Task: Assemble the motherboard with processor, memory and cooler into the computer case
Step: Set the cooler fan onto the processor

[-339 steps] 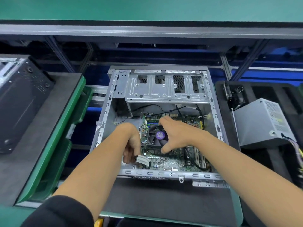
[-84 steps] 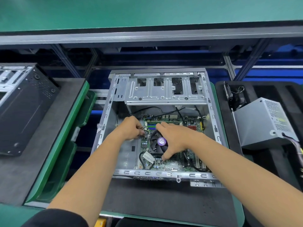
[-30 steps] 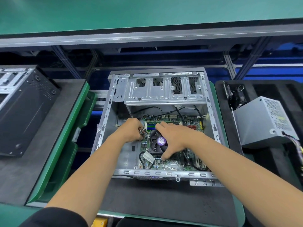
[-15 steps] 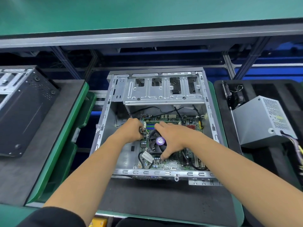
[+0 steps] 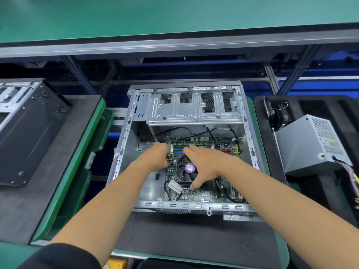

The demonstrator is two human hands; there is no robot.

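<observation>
Your right hand [image 5: 206, 164] spans the cooler [image 5: 184, 169], fingers spread, holding the board [image 5: 202, 195] down in the case [image 5: 124, 152]. Your left hand [image 5: 157, 158] curls around small metal hardware at the cooler's corner. If the board shifts, that fastener could cross-thread or drop underneath.

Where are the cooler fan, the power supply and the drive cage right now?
cooler fan [image 5: 184, 169]: head view, on the dark blades left of the purple hub sticker.
power supply [image 5: 297, 146]: head view, on its plain grey side panel.
drive cage [image 5: 194, 111]: head view, on the ribbed metal plate across the case's far end.
</observation>
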